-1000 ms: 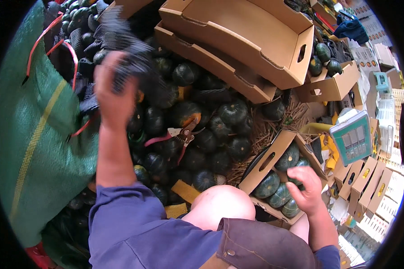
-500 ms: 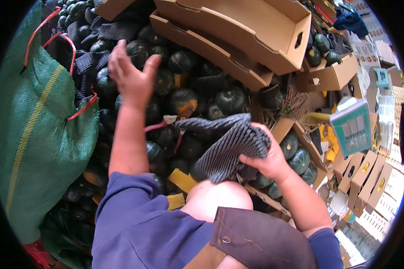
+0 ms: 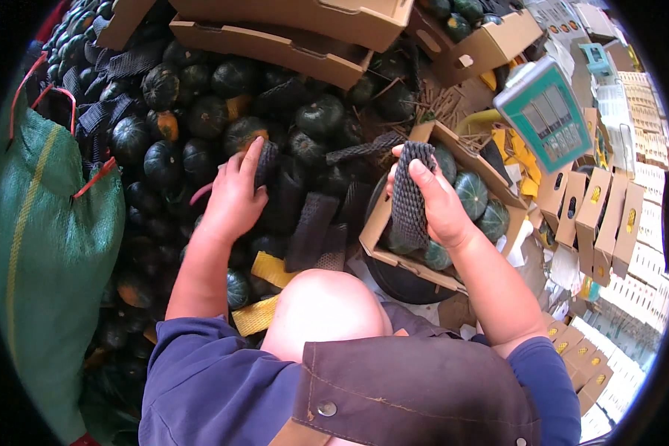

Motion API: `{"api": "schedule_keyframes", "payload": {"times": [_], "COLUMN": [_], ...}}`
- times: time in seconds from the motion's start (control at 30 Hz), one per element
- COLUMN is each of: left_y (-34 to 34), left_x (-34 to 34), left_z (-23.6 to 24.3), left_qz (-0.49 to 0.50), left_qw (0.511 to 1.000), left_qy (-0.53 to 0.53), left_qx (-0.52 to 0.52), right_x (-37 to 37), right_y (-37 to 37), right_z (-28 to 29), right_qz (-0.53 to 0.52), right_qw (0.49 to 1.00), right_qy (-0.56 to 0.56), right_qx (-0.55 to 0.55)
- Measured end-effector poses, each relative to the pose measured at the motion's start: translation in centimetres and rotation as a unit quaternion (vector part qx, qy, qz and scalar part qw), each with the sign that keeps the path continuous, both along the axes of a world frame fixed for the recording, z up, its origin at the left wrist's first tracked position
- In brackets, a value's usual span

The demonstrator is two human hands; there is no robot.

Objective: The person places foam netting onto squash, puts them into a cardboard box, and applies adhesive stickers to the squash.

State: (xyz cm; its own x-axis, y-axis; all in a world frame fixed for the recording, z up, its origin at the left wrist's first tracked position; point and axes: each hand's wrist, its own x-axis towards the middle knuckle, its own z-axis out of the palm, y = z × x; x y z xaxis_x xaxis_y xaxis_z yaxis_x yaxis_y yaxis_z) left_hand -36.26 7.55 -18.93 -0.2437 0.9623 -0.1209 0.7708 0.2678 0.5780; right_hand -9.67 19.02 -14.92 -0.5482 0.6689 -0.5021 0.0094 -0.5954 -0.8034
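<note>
My right hand [image 3: 444,206] is closed around a dark grey foam net sleeve [image 3: 410,201], which hangs bunched up in front of an open cardboard box [image 3: 377,232]. Inside that box lie several green striped squashes [image 3: 470,195], partly covered by the hand and sleeve. Over the squash pile, my left hand [image 3: 234,192] has its fingers stretched and thumb apart. Another piece of dark netting [image 3: 267,165] shows beside its index finger; whether the fingers touch it is unclear. A dark green squash with an orange patch [image 3: 244,134] lies just beyond the fingertips.
A large green woven sack [image 3: 59,245] stands at the left. Stacked cardboard trays [image 3: 275,50] sit at the far side. A teal scale display [image 3: 548,115] stands beyond the box, near folded cartons [image 3: 591,212]. Yellow foam net pieces [image 3: 256,316] lie beside my knee [image 3: 327,312].
My left hand has come down nearer, onto the squash pile. My right hand has moved the foam net sleeve over the box, where it now hangs more bunched. The whole view has shifted.
</note>
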Motion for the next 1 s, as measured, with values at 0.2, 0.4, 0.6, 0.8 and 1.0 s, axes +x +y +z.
{"api": "schedule_keyframes", "payload": {"times": [0.2,0.4,0.6,0.8,1.0], "left_y": [1.1,1.3,-1.5,-6.1,-9.6], "left_x": [10.3,15.4,20.6,25.7,31.6], "left_z": [7.8,13.1,19.3,18.4,21.1], "left_qz": [-0.133,-0.172,-0.229,-0.384,-0.168], "left_qw": [0.927,0.881,0.893,0.91,0.889], "left_qy": [-0.341,-0.432,-0.384,-0.155,-0.418], "left_qx": [0.087,0.083,-0.055,0.028,-0.082], "right_x": [0.8,6.9,13.9,19.6,25.3], "right_y": [-4.0,-7.3,-12.5,-18.7,-23.0], "right_z": [3.8,9.2,12.9,9.9,8.1], "right_qz": [0.092,-0.014,-0.074,0.023,0.055], "right_qw": [0.96,0.956,0.947,0.96,0.959], "right_qy": [-0.038,0.003,0.035,0.092,0.279], "right_qx": [0.263,0.293,0.312,0.262,-0.001]}}
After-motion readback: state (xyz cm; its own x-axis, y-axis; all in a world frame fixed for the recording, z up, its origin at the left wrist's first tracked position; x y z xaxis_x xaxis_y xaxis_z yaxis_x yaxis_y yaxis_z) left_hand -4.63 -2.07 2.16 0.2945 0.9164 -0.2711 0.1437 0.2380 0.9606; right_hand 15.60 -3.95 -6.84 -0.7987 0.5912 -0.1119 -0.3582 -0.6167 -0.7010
